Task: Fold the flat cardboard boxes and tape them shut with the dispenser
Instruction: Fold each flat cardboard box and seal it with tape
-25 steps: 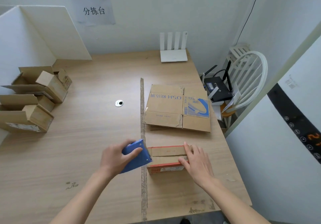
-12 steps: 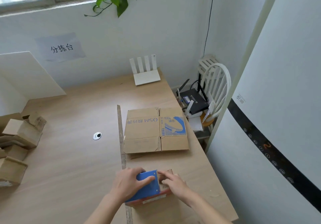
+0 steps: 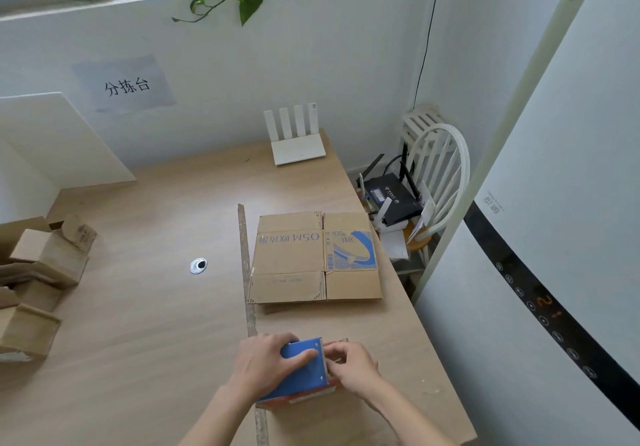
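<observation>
My left hand point(image 3: 265, 359) grips a blue tape dispenser point(image 3: 304, 369) pressed on top of a small folded cardboard box point(image 3: 311, 395) with red edges, near the table's front edge. My right hand point(image 3: 351, 364) rests on the box's right end, fingers curled at the dispenser's front edge; most of the box is hidden under both hands. A flat brown cardboard box point(image 3: 317, 258) with blue print lies just beyond, on a stack of flat ones.
Several folded boxes point(image 3: 38, 283) are piled at the table's left edge. A cardboard strip point(image 3: 246, 272) runs down the wooden table point(image 3: 145, 324). A white router point(image 3: 298, 148) stands at the back, a white chair point(image 3: 440, 182) to the right, a cable grommet point(image 3: 198, 265) mid-table.
The dispenser moved right from beside the box onto its top. My right hand slid from flat on the lid to its right end. The camera tilted up and right.
</observation>
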A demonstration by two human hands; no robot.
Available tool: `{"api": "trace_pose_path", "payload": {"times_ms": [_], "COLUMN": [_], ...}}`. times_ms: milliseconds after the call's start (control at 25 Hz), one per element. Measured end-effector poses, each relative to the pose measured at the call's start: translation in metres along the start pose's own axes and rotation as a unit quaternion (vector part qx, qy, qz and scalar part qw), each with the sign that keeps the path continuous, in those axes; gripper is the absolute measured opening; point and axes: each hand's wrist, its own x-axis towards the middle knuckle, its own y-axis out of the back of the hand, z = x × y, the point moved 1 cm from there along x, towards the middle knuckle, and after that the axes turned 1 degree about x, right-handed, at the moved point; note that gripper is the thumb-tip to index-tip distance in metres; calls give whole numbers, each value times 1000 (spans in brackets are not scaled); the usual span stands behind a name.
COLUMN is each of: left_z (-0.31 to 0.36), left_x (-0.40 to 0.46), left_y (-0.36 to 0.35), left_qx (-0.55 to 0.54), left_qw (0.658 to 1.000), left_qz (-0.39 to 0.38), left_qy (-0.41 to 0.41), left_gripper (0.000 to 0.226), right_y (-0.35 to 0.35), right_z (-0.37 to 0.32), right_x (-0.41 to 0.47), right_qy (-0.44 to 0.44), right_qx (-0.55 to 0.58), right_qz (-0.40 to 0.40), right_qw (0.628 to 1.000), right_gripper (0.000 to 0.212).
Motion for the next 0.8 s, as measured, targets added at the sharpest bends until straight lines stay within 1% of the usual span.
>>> {"api": "trace_pose_path", "payload": {"times_ms": [80, 200, 280, 360, 480, 640, 800], "left_z": [-1, 1, 4, 6, 12, 24, 34], "left_x": [2, 3, 2, 5, 9, 4, 5], "left_y": [1, 0, -2, -5, -9, -10, -7], "left_qx": [18, 36, 47, 53, 58, 95, 114], "left_qw": [1000, 999, 999, 998, 998, 994, 991], "left_qz": [-2, -17, -14, -8, -8, -9, -11], "left_qy": [-1, 1, -6, -15, -33, -57, -73], "left_gripper": [68, 71, 76, 80, 80, 79, 85], "right_y": [1, 9, 14, 21, 30, 30, 30], "right_z": [-1, 0, 2, 5, 17, 32, 40], "right_x": [-1, -3, -7, -10, -13, -17, -6], "right_qy": [-10, -30, -44, -59, -72, -91, -117], "right_qx": [16, 50, 59, 76, 123, 188, 206], "right_qz": [12, 47, 66, 85, 116, 123, 122], "right_qw": [1000, 997, 995, 992, 983, 970, 964], "right_gripper": [14, 11, 7, 6, 6, 11, 11]}}
